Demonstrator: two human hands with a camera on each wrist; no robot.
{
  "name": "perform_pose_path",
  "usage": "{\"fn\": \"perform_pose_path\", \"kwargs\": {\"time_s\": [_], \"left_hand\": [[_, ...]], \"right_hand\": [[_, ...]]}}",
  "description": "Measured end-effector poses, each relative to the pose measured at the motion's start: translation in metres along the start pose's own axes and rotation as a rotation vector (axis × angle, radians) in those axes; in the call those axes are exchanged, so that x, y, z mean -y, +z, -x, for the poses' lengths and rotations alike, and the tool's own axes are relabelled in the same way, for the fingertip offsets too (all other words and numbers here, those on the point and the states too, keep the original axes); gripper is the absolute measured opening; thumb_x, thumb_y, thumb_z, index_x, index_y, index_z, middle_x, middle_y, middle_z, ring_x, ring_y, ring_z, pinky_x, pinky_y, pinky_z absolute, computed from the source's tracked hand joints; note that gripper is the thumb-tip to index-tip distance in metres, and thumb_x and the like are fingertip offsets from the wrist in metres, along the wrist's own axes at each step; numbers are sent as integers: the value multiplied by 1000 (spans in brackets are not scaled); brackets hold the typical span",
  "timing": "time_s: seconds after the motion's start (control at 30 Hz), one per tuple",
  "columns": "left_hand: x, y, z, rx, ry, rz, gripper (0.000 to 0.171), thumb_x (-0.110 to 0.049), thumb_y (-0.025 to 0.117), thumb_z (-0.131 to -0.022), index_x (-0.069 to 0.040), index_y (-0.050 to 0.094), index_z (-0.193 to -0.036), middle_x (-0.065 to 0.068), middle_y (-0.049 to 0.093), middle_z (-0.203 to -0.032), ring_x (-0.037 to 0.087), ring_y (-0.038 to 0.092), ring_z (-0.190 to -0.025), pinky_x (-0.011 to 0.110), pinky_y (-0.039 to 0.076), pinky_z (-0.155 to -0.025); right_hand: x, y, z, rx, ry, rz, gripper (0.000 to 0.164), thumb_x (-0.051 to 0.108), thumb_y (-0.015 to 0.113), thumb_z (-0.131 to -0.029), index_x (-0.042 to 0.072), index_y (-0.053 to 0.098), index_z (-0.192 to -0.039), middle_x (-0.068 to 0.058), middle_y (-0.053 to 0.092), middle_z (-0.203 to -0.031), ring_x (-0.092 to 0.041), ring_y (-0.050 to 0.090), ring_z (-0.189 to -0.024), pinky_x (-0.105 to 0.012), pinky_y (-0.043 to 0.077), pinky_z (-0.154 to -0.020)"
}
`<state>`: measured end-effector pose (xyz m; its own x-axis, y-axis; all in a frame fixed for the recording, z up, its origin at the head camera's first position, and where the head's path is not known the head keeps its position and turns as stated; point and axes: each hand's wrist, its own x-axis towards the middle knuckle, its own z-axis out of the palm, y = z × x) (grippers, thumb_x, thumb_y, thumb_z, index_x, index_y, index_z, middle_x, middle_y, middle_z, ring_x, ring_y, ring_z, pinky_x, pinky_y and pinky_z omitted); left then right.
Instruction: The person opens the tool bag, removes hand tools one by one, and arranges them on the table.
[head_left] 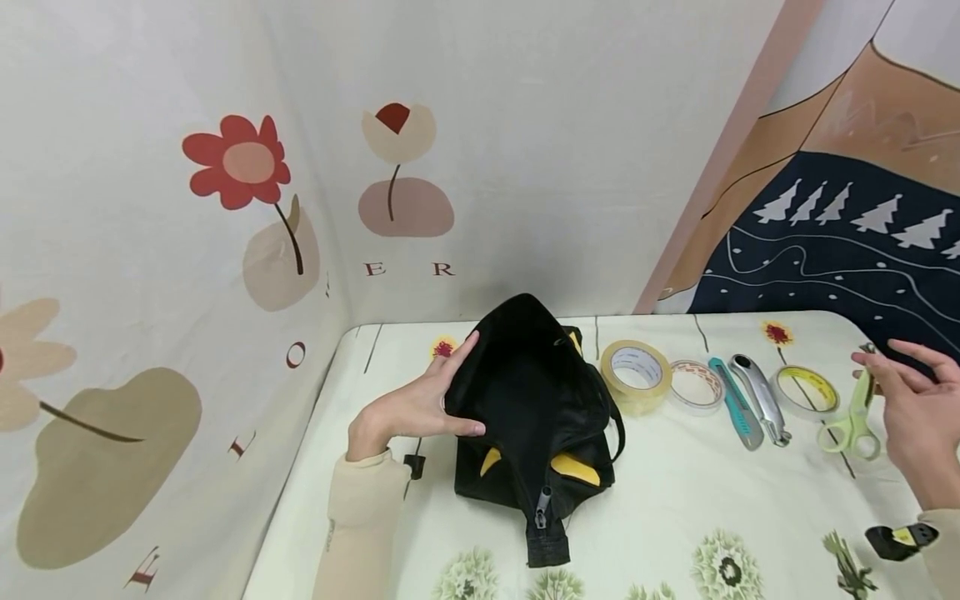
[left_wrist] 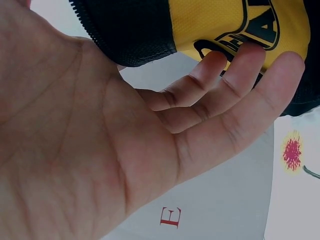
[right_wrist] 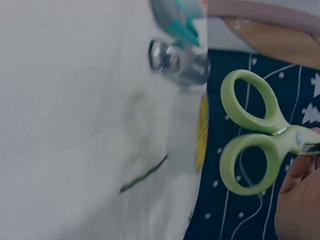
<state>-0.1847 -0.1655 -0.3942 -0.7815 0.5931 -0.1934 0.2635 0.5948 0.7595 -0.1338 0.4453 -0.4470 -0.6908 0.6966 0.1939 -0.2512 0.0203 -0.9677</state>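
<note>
A black zip bag with yellow panels stands on the table, its dark mouth gaping toward me. My left hand holds the bag's left side, thumb at the mouth's edge. In the left wrist view, the fingers of that hand lie against the yellow outer panel; the thumb is hidden there. At the far right, my right hand pinches light green scissors by the blade end. Both handle loops hang down toward the table, and the right wrist view shows these scissors raised beside the tape.
Right of the bag, in a row, lie a wide clear tape roll, a thinner tape roll, a teal utility knife, a silver cutter and a yellow-cored tape roll. A printed cloth backdrop rises behind the table.
</note>
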Motion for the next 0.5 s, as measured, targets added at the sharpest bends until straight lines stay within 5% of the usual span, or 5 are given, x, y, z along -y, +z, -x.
{"fn": "perform_pose_path", "kwargs": {"time_s": [0.27,0.5], "left_hand": [[-2,0,0,1,-5,16,128,-36,88,-96,-33,-10,-179,19,-8,-185,48,-9,-169,76,22,-126],[-2,1,1,-2,-14,9,128,-37,88,-96,-35,-9,-179,17,-7,-185,46,-10,-169,75,21,-128]], "right_hand": [[-8,-16,-11,-11,51,348,40,14,62,-113,28,62,-150,35,72,-85,15,67,-73,-6,42,-64],[-17,-26,-23,43,5,442,43,17,59,-114,29,58,-156,41,67,-87,20,64,-75,-3,41,-69]]}}
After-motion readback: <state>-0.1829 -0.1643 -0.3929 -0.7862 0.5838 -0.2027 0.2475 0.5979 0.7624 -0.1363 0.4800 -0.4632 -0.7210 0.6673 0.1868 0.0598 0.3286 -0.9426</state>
